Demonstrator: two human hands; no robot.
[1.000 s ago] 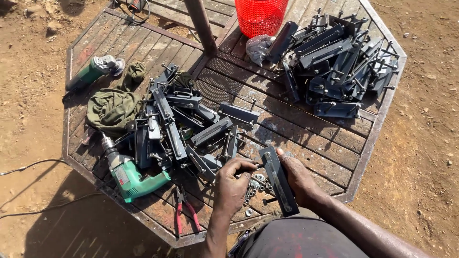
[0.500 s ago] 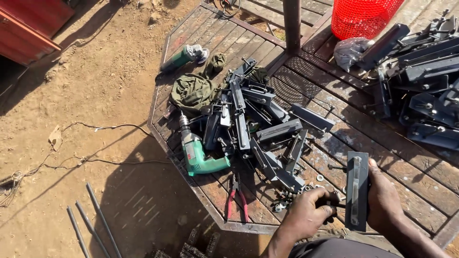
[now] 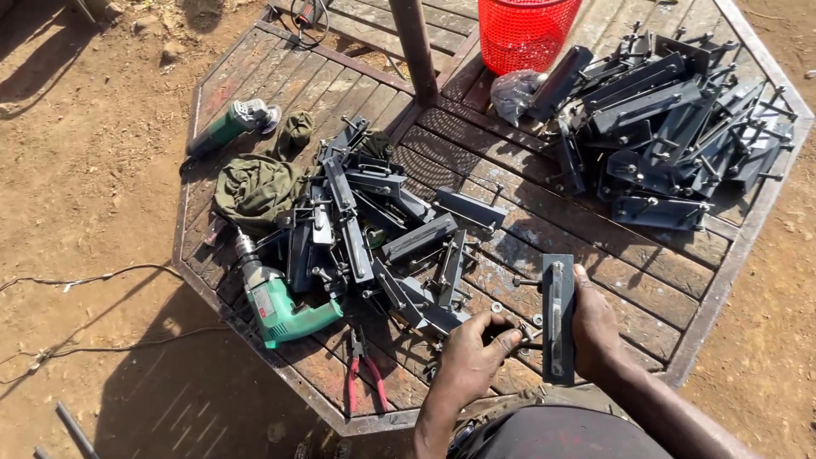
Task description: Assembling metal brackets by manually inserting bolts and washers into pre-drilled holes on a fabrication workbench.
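Right hand [image 3: 595,327] grips slotted steel bracket [image 3: 558,316]; left hand [image 3: 472,357] pinches a bolt [image 3: 520,333]: fitting step, requiring alignment with slot

Octagonal slatted table [image 3: 671,293] on bare dirt. On it: two bracket piles [image 3: 387,234] [image 3: 671,140], drill [image 3: 276,297], grinder [image 3: 228,126], pliers [image 3: 364,378], cloth [image 3: 255,189], red basket [image 3: 520,32].

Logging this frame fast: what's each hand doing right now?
Left hand: fingers curled shut on a small dark metal part; exactly what it is cannot be told.
Right hand: closed around the flat dark slotted metal bracket.
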